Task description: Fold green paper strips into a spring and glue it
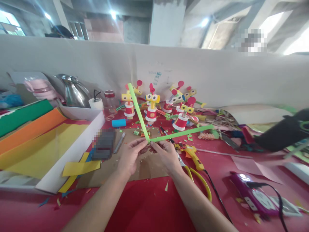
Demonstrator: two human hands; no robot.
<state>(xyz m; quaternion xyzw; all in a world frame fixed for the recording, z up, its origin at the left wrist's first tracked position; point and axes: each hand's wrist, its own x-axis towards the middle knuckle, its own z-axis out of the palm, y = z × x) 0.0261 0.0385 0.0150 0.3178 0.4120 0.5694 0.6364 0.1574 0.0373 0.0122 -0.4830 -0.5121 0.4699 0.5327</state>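
- By the left hand (136, 151), the corner of a light-green paper strip (137, 108) is pinched between thumb and fingers, above the cardboard sheet (145, 170).
- By the right hand (166, 153), the same corner is pinched from the other side, the two hands being held close together over the cardboard sheet.
- A V shape is formed by the green paper: one arm is pointed past the far edge of the cardboard sheet, the other is slanted out beyond its right edge. Whether one folded strip or two are held cannot be told.
- The left part of the cardboard sheet is overlapped by yellow paper strips (81, 168); farther left, coloured paper is contained in a white box (72, 156).
- Beyond the cardboard sheet, a blue paper tube (118, 122) and several paper-cup figures (151, 114) are placed.
- To its right, a yellow glue gun (194, 157) is laid.
- The cardboard sheet is carried by a red worktop (154, 206).
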